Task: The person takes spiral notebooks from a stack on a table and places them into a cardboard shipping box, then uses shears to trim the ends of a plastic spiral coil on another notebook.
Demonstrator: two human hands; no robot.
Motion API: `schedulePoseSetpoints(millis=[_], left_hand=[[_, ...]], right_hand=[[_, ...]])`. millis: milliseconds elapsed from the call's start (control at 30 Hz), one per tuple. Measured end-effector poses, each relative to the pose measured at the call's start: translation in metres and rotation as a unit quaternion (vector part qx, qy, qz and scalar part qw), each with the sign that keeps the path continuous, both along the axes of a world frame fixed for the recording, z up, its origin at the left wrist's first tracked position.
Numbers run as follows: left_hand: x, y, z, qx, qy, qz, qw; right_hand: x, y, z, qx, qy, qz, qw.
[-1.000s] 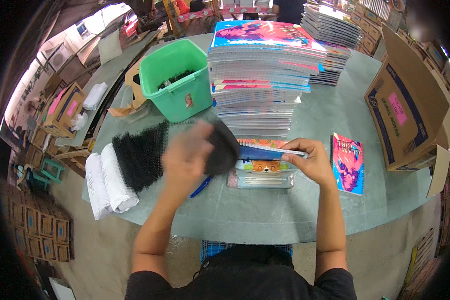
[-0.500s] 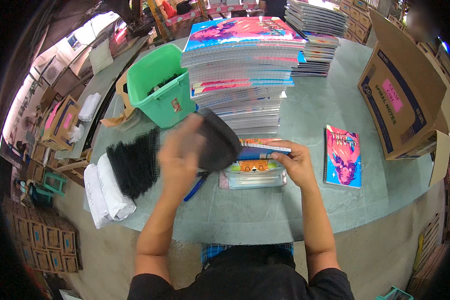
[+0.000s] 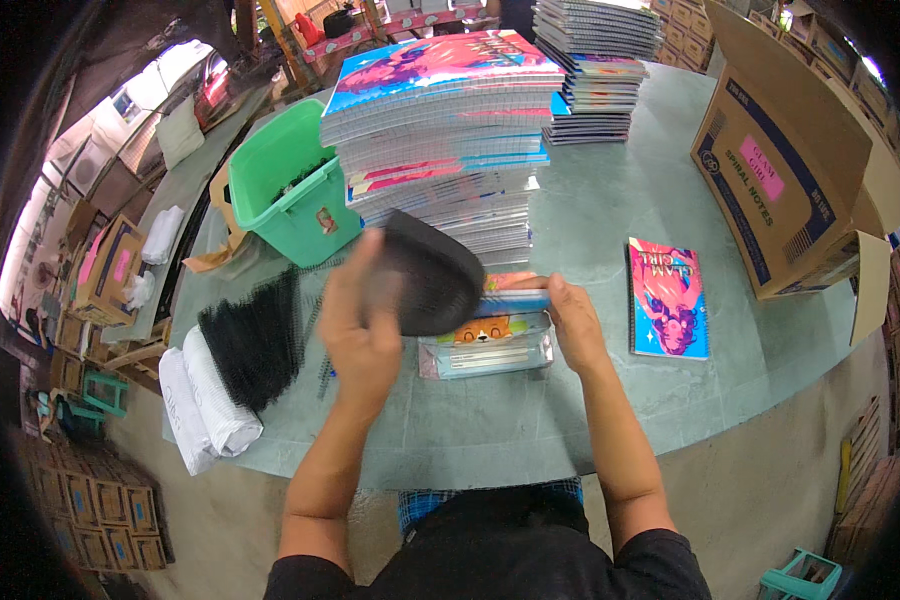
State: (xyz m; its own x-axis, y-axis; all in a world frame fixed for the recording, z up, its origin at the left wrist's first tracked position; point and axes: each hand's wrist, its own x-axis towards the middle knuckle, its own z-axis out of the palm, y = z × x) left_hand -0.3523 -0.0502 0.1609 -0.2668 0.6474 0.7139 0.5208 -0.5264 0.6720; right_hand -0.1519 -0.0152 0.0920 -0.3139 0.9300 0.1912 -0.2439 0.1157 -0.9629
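My left hand is wrapped around a black rounded block, smeared by motion, whose kind I cannot make out. My right hand pinches the right end of a thin notebook, seen nearly edge-on with its cover blue. The black block covers the notebook's left end. Below both lies a pastel pack with an orange fox face on it. A spiral notebook with a pink and blue cover lies flat to the right of my right hand.
A tall stack of unbound notebooks rises just beyond my hands, with bound ones behind. Left stand a green bin, black spiral coils and white rolls. An open cardboard box stands at the right.
The whole view has shifted slightly left. My left hand keeps the black block against the notebook's left end; the notebook in my right hand now appears more edge-on.
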Motion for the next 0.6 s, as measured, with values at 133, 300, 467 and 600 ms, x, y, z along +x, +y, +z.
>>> schedulePoseSetpoints(millis=[133, 300, 467, 600], left_hand=[[-0.015, -0.007, 0.008, -0.071, 0.211, -0.13, 0.966], [-0.013, -0.01, 0.021, 0.028, 0.082, -0.018, 0.996], [-0.011, -0.016, 0.003, -0.118, 0.252, -0.085, 0.957], [0.001, -0.019, -0.02, -0.093, 0.222, -0.172, 0.955]], right_hand=[[0.005, 0.002, 0.001, 0.013, 0.028, 0.048, 0.998], [-0.013, -0.005, -0.007, 0.128, -0.03, -0.096, 0.987], [-0.011, 0.001, -0.01, 0.008, -0.022, -0.109, 0.994], [-0.012, 0.004, -0.009, 0.035, 0.036, -0.088, 0.995]])
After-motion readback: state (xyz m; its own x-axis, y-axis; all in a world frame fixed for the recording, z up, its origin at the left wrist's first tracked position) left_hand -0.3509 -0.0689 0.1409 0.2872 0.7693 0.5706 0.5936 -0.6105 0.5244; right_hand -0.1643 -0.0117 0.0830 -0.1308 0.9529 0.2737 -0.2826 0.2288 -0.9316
